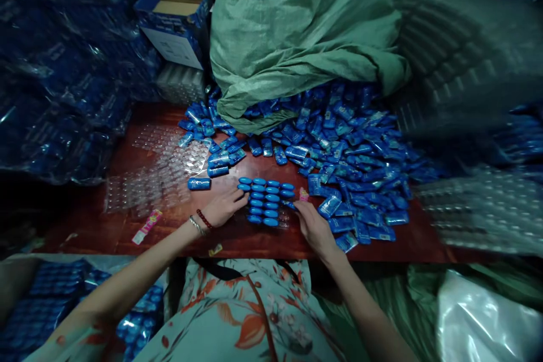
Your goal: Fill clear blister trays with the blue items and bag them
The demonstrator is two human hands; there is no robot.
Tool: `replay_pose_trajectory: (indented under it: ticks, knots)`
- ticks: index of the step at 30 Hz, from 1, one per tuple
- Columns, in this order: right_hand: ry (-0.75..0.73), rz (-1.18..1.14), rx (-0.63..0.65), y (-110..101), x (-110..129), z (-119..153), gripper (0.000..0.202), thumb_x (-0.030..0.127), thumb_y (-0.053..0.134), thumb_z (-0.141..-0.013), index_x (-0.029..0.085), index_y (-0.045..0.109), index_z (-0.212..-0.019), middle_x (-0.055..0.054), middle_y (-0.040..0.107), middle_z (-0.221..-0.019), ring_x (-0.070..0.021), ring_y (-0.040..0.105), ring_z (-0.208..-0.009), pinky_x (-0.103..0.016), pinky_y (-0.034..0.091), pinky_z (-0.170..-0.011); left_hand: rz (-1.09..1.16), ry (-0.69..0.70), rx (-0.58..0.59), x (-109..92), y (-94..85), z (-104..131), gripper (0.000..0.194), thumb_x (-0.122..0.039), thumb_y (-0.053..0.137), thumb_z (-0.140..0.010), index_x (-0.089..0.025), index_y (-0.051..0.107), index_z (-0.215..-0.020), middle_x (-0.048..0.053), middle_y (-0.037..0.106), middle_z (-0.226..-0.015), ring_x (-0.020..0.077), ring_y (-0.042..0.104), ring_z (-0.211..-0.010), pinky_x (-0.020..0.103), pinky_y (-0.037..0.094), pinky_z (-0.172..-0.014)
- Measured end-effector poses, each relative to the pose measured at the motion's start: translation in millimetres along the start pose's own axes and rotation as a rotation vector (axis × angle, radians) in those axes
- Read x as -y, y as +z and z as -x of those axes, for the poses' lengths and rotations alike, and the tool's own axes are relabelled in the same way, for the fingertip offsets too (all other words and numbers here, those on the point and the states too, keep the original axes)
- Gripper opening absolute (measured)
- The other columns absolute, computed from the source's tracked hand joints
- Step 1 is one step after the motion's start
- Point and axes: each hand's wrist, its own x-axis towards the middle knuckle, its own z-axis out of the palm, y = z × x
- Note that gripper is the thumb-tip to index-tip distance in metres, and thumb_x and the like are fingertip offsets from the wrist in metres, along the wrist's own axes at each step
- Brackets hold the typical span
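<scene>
Between both hands, blue packets [263, 201].

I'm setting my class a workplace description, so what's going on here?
At a red-brown table, a person is working at a block of blue oval pieces. The left hand is at its left edge; the right hand has its fingertips at a blue piece on the right, whether gripped is unclear. Loose blue packets lie heaped beyond and to the right, partly under green cloth.
</scene>
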Motion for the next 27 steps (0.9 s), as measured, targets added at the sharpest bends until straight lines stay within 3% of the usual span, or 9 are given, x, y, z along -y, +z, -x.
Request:
replay_pose_trajectory:
  ticks: [2,5,9,13,16,20,24,27]
  knots:
    - [-0.087,0.065,0.124,-8,0,-11,0.045,0.003,0.032,-0.086,0.017,0.047,-0.126,-0.011,0.057,-0.111,-0.0192,0.057,-0.102,-0.031,0.052,-0.080,0.006,0.022,0.035,1,-1.3,-4,0.028,-0.013,0.033,-0.092,-0.013,0.054,-0.111,0.012,0.061,-0.098,0.0183,0.058,-0.093,0.032,0.052,-0.078]
    - [-0.130,0.163,0.325,-18,6,-30,0.042,0.004,0.033,-0.086,0.016,0.052,-0.121,-0.011,0.058,-0.104,-0.0187,0.059,-0.089,-0.029,0.053,-0.069,0.019,-0.021,-0.031,-1,3.8,-2,0.031,-0.013,0.033,-0.092,-0.016,0.051,-0.118,0.011,0.059,-0.104,0.0179,0.056,-0.098,0.032,0.051,-0.080]
    - [-0.070,0.276,0.454,-18,21,-44,0.035,0.008,0.038,-0.087,0.017,0.055,-0.117,-0.011,0.059,-0.097,-0.0191,0.058,-0.082,-0.030,0.051,-0.065,0.081,-0.235,-0.156,-6,13.1,19,0.037,-0.016,0.038,-0.091,-0.023,0.048,-0.125,0.012,0.049,-0.121,0.0178,0.054,-0.100,0.031,0.050,-0.079]
    - [-0.030,0.281,0.306,-18,28,-35,0.040,0.009,0.038,-0.087,0.022,0.056,-0.119,-0.012,0.057,-0.112,-0.0208,0.057,-0.092,-0.030,0.050,-0.069,-0.039,-0.664,-0.305,8,7.8,47,0.041,-0.021,0.042,-0.089,-0.021,0.045,-0.130,0.015,0.047,-0.122,0.0227,0.051,-0.104,0.040,0.047,-0.086]
    - [0.090,0.287,0.122,-26,21,-29,0.037,0.013,0.039,-0.089,0.026,0.058,-0.118,-0.010,0.057,-0.114,-0.0191,0.058,-0.093,-0.026,0.048,-0.067,-0.249,-0.825,-0.213,21,1.4,61,0.037,-0.029,0.046,-0.088,-0.016,0.053,-0.122,0.018,0.051,-0.117,0.0303,0.049,-0.105,0.049,0.044,-0.085]
    - [0.425,0.376,0.027,-34,-14,-38,0.028,0.025,0.041,-0.091,0.021,0.063,-0.108,-0.009,0.061,-0.096,-0.0184,0.059,-0.082,-0.026,0.044,-0.062,-0.266,-0.739,-0.105,8,8.2,63,0.031,-0.033,0.046,-0.089,-0.019,0.060,-0.113,0.017,0.056,-0.117,0.0320,0.047,-0.107,0.050,0.042,-0.084]
    - [0.617,0.474,0.164,-28,-42,-52,0.034,0.036,0.046,-0.090,0.013,0.058,-0.112,-0.015,0.060,-0.093,-0.0245,0.059,-0.084,-0.030,0.043,-0.061,-0.002,-0.591,-0.141,-20,23.3,62,0.026,-0.024,0.042,-0.090,-0.022,0.062,-0.105,0.012,0.056,-0.116,0.0258,0.047,-0.108,0.044,0.044,-0.088]
    - [0.624,0.507,0.289,-17,-39,-62,0.039,0.033,0.048,-0.088,0.013,0.049,-0.121,-0.016,0.058,-0.101,-0.0230,0.061,-0.078,-0.028,0.041,-0.056,0.113,-0.676,-0.253,-24,26.9,63,0.024,-0.027,0.048,-0.088,-0.019,0.059,-0.108,0.013,0.052,-0.117,0.0239,0.049,-0.108,0.042,0.045,-0.090]
